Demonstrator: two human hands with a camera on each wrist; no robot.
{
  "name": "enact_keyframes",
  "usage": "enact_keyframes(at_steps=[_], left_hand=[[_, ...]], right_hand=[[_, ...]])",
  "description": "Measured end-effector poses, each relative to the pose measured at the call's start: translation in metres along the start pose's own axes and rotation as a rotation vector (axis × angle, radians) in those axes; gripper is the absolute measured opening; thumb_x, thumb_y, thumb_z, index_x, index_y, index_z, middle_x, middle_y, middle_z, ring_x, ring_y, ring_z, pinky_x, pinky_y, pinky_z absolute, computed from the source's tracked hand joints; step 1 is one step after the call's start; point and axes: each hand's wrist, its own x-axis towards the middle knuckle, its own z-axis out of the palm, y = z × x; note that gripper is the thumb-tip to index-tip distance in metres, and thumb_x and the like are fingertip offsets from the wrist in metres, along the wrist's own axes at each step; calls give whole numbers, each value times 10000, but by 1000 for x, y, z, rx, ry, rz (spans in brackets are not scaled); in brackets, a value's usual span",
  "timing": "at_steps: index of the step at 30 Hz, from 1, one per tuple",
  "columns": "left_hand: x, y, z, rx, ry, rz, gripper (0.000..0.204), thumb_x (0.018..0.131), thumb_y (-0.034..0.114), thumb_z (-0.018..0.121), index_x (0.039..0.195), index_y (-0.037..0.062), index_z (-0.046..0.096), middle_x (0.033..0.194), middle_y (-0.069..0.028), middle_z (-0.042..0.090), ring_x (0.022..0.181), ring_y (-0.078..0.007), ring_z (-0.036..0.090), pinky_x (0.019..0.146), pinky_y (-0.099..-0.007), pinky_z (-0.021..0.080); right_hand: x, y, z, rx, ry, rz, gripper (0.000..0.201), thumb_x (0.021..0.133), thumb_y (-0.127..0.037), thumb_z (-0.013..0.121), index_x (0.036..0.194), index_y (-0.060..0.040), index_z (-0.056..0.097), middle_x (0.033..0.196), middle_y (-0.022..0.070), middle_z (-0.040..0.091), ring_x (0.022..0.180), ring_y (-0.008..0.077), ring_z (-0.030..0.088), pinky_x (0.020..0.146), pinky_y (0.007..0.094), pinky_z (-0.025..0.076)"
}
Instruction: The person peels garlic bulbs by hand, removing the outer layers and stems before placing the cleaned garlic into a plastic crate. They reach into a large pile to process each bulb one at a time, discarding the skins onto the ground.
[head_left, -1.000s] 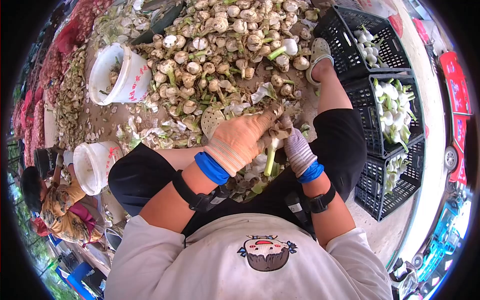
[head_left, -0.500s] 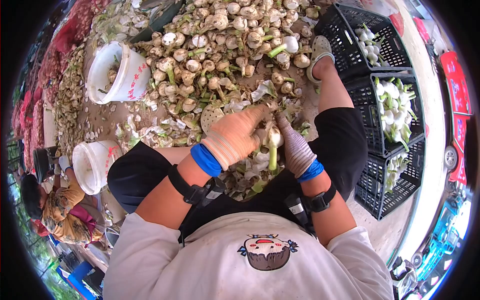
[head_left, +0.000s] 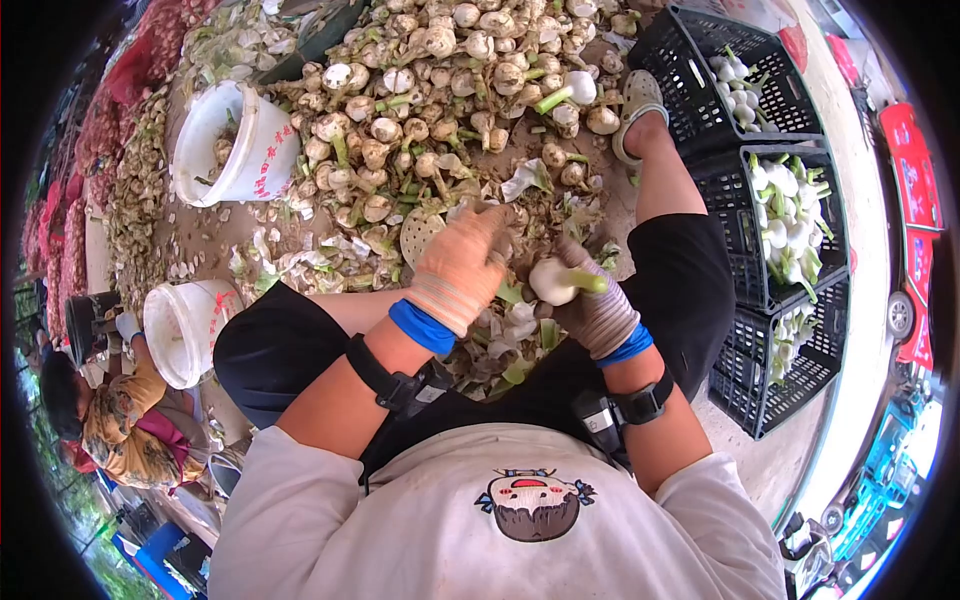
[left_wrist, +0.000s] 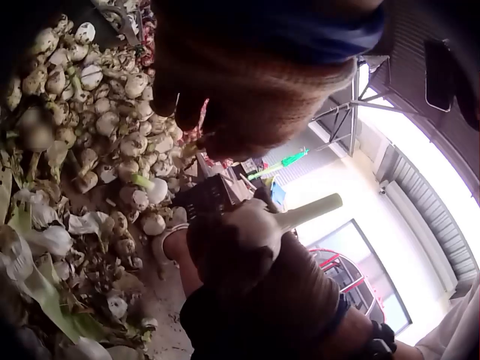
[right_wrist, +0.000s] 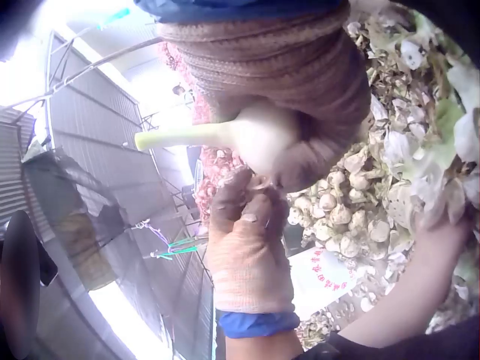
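Garlic bulb (head_left: 552, 280) now peeled white

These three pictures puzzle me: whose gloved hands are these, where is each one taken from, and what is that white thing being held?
No machine here: a person wears three cameras. The round picture comes from the head, looking down; the other two come from each wrist. The right hand grips a peeled white garlic bulb with its green stalk pointing sideways. The left hand has its fingertips at the bulb, seemingly picking at its skin. Both hands wear knitted gloves. On the ground ahead lies a big heap of unpeeled garlic and loose skins, with white buckets to the left and black crates of cleaned bulbs to the right.
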Motion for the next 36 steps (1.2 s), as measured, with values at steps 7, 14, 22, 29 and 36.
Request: enact_keyframes(at_steps=[7, 14, 22, 29, 36], left_hand=[[-4, 8, 1, 77, -101, 94, 317, 723, 181, 659, 990, 41, 562, 963, -158, 573, 894, -351, 537, 729, -430, 443], [-8, 15, 6, 154, -72, 144, 315, 712, 120, 620, 1010, 42, 549, 899, -156, 578, 820, -368, 549, 707, -431, 443], [6, 1, -11, 368, -4, 383, 309, 647, 57, 610, 954, 68, 570, 890, -97, 575, 799, -287, 567, 701, -378, 482], [25, -31, -23, 545, 1, 250, 196, 693, 132, 569, 882, 85, 588, 848, -102, 577, 791, -299, 577, 672, -388, 484], [39, -90, 18, 468, -749, -105, 361, 777, 252, 561, 1090, 70, 571, 1127, -189, 562, 978, -344, 571, 831, -402, 470]], right_hand=[[2, -3, 14, -168, 275, 69, 462, 881, -459, 508, 1103, -54, 501, 890, 77, 598, 710, 168, 612, 455, 269, 501], [-7, -4, 17, -279, 180, 4, 472, 858, -457, 550, 1082, -44, 503, 875, 60, 586, 739, 156, 611, 462, 270, 514], [-11, -18, 4, -945, -41, -8, 565, 695, -467, 722, 950, 21, 593, 748, 44, 598, 710, 118, 558, 664, 253, 470], [-21, -24, 16, -1070, -94, -162, 786, 619, -185, 816, 1263, 15, 412, 963, 60, 581, 844, 117, 552, 757, 240, 467], [49, -174, -75, -138, 128, -693, 453, 862, -407, 544, 1068, -6, 503, 974, 130, 588, 850, 244, 603, 778, 359, 517]])
